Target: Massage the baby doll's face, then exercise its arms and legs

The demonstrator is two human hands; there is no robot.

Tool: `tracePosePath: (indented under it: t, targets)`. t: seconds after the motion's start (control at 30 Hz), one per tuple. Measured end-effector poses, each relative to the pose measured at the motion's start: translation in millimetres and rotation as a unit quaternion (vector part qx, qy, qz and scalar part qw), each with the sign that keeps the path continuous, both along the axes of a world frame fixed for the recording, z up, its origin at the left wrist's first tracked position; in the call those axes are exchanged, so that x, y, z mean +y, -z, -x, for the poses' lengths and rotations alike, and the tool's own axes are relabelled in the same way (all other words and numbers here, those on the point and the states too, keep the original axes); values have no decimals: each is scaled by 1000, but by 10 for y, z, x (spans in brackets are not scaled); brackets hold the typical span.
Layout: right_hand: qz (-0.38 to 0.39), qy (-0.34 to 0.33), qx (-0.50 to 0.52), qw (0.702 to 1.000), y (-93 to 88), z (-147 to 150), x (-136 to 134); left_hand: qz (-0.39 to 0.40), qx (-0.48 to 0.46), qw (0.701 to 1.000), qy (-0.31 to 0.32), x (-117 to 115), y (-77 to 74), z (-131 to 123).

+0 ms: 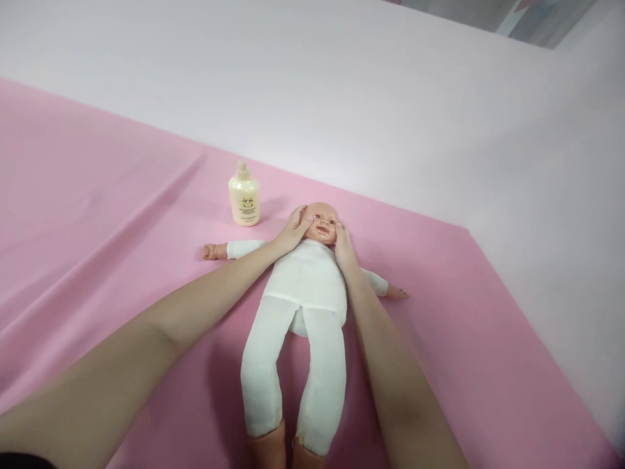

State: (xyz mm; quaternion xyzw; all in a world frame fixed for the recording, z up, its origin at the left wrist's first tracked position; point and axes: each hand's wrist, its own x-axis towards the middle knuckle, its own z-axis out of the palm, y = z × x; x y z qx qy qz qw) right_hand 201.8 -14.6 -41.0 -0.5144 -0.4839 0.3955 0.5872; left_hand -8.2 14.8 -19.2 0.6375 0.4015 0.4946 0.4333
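Note:
A baby doll (pixel 312 280) lies on its back, with a white cloth body and a hard plastic head, hands and feet. Its head points away from me and its arms stretch out sideways. Against one side of its head, at the left of the view, rests my left hand (pixel 293 232), fingers extended and the thumb on the cheek. My right hand (pixel 344 251) lies along the opposite cheek with its fingertips beside the eye; part of its fingers is hidden. Both hands touch the head without wrapping round it.
A cream-coloured pump bottle (pixel 245 198) with dark print stands upright beyond the doll's outstretched arm on the left. Beneath everything is a pink cloth (pixel 146 215) with folds at the left, spread over a white surface (pixel 312 98). The white surface's far edge shows at the top right.

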Motion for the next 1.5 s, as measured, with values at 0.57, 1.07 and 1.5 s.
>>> tracePosePath:
  t: [0.57,1.07,1.5]
  targets:
    - [37,8,11,999,-92,39,-54,5,-3,1000,3,12,7,7]
    - [38,26,8,999,-157,63,-95,0,-3,1000,-1,17,18,-3]
    - [31,17,2,999,-142,66,-88,3,-5,1000,1,-1,0,-7]
